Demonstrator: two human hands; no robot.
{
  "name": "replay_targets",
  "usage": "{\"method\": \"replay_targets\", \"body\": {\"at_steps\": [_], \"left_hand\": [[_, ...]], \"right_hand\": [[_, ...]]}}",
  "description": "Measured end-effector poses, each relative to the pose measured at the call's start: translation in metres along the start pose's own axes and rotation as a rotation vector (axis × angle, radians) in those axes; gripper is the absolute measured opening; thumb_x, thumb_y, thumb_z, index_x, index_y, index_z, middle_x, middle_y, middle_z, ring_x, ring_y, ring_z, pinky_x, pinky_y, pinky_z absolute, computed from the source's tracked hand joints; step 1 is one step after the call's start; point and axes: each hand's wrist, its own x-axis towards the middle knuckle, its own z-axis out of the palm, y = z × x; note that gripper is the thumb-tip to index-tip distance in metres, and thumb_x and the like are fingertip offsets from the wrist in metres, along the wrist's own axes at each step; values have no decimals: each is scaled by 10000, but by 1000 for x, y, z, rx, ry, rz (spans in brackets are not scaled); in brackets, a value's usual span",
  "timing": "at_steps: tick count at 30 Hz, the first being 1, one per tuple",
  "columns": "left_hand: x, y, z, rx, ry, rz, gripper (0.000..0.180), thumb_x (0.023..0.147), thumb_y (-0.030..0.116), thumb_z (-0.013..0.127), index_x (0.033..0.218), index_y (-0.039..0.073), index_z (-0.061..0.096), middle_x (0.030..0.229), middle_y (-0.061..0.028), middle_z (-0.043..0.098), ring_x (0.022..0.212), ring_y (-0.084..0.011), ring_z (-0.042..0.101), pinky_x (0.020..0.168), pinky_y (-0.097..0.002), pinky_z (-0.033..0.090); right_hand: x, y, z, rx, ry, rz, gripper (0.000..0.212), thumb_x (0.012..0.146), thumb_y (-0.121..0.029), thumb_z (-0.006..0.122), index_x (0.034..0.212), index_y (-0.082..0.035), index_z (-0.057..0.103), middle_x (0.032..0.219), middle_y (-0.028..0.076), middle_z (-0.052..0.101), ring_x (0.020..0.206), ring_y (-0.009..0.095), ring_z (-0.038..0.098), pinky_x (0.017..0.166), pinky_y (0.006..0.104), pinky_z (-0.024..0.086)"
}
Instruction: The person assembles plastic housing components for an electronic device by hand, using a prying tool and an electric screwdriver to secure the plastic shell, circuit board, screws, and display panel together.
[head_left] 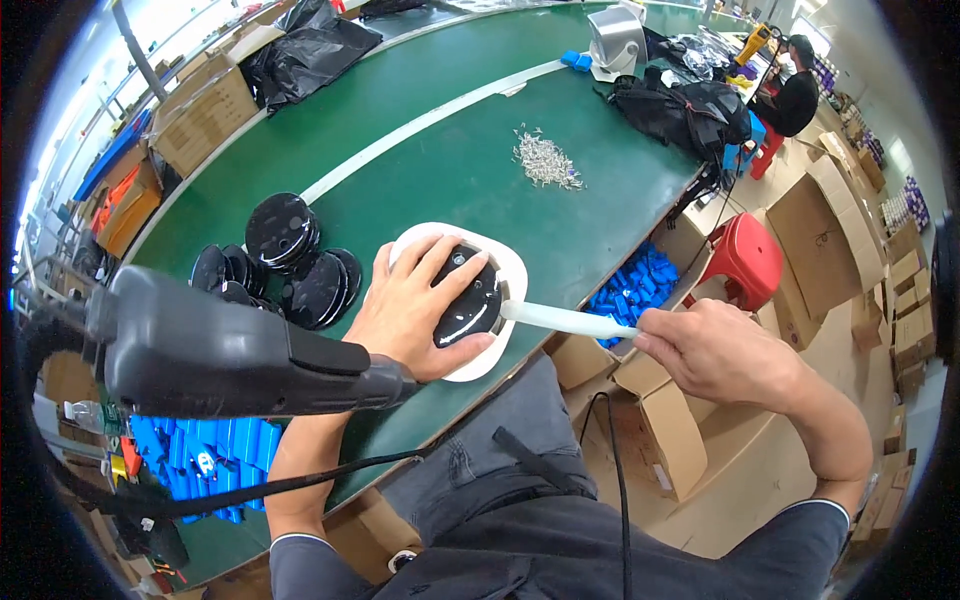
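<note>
A glossy black round plate [470, 312] sits inside a white rounded housing [512, 270] near the table's front edge. Spread across the plate and the housing's rim is my left hand [415, 300], fingers apart, pressing down from the left. My right hand [715, 345] is closed round one end of a pale translucent strip [570, 320]. The strip's other end meets the right side of the black plate, inside the housing's rim. Stacks of similar black discs [282, 232] stand to the left of my left hand.
A black electric screwdriver [230, 350] hangs in the left foreground. Small screws [545, 160] lie heaped on the green table [430, 170]. Blue parts fill a carton [640, 285] and pile up at lower left [205, 460]. A red stool [745, 262] stands right; a seated person [795, 95] is beyond.
</note>
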Motion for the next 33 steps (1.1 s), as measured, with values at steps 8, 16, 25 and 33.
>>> {"method": "replay_targets", "body": {"at_steps": [8, 16, 25, 33], "left_hand": [[1, 2, 1, 16, -7, -16, 687, 728, 353, 715, 1314, 68, 494, 1348, -190, 427, 1253, -382, 382, 1020, -501, 297], [-3, 3, 0, -8, 59, 14, 649, 721, 347, 726, 1278, 85, 522, 1290, -206, 456, 1203, -378, 420, 989, -527, 289], [0, 2, 1, 11, -2, -41, 774, 689, 272, 720, 1362, 34, 421, 1341, -204, 446, 1263, -377, 381, 1048, -475, 285], [-3, -3, 6, 2, 57, -38, 729, 707, 343, 732, 1318, 61, 451, 1296, -177, 458, 1219, -366, 407, 992, -511, 284]], "right_hand": [[-5, -3, 3, 24, -6, 12, 230, 952, -213, 480, 832, -23, 528, 572, 211, 533, 573, 421, 566, 546, 522, 442], [-4, 11, 30, 105, 54, -34, 194, 943, -208, 500, 835, -49, 522, 584, 201, 537, 576, 420, 562, 531, 524, 435], [4, 33, 67, 153, 169, -96, 140, 933, -176, 525, 885, -62, 460, 555, 192, 489, 534, 412, 523, 478, 507, 385], [20, 47, 98, 311, 208, -164, 135, 948, -170, 505, 914, -58, 439, 557, 206, 484, 546, 423, 526, 483, 506, 383]]}}
